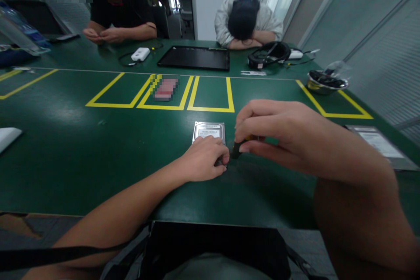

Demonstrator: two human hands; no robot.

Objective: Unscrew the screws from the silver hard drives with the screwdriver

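A silver hard drive (209, 130) with a white label lies flat on the green table in front of me. My left hand (206, 157) rests over its near half, with the fingers curled around its edge and hiding that part. Just to the right, my right hand (272, 129) is raised a little above the table. Between its thumb and fingers is a short dark tool with a bit of yellow (236, 148), tilted downward close to the drive. Most of that tool is hidden by the fingers, so its exact kind is unclear.
Yellow tape outlines mark the table, one around a pinkish-red blurred item (166, 89). Farther back are a black screen panel (194, 58), a white box with cable (140, 54), a black headset (269, 54) and a bowl of dark items (327, 82). Two people sit opposite.
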